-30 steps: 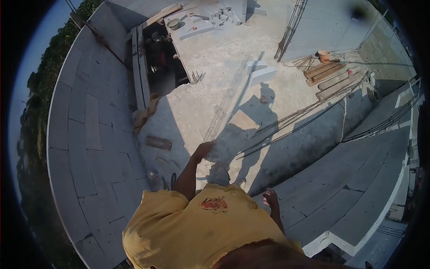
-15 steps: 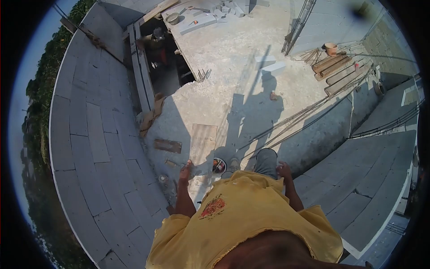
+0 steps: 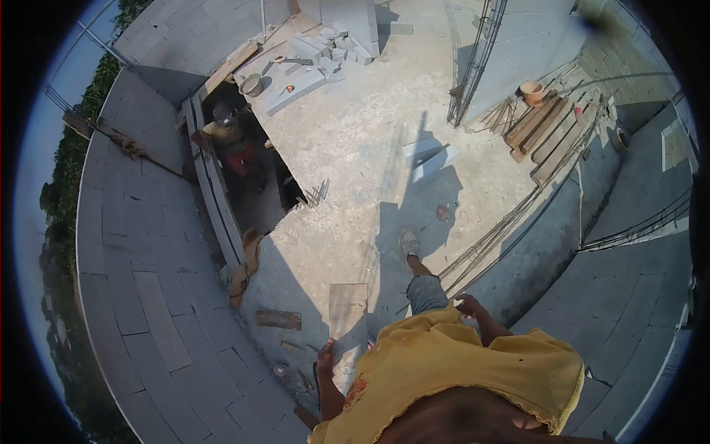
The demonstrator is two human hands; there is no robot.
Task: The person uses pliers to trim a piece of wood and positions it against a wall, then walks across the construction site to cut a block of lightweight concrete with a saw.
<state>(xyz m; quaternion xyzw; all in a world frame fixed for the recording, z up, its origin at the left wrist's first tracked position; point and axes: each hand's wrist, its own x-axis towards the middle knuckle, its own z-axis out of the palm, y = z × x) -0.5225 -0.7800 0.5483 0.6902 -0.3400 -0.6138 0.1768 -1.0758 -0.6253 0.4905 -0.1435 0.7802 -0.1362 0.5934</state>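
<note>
My left hand [image 3: 325, 357], low and left of centre, is closed on the near edge of a pale rectangular board [image 3: 347, 303], which extends forward from my fingers. Sunlight and shadow split the board's surface. My right hand [image 3: 467, 305] is beside my right thigh with its fingers curled. A small pale spot shows at the fingertips, but what they hold, if anything, is too small to name. My shoe [image 3: 409, 244] is on the concrete floor ahead of me.
A person [image 3: 231, 140] is inside a floor opening at the left. A block wall [image 3: 140, 244] curves along that side. Broken blocks [image 3: 336, 48] lie at the back. Planks [image 3: 543, 122], long rods [image 3: 510, 222] and an orange bucket [image 3: 531, 92] are at the right.
My view has tilted up and shifted. One leg now reaches forward, with its shoe farther out on the floor. The board has moved along with my left hand, and my right hand remains beside my thigh.
</note>
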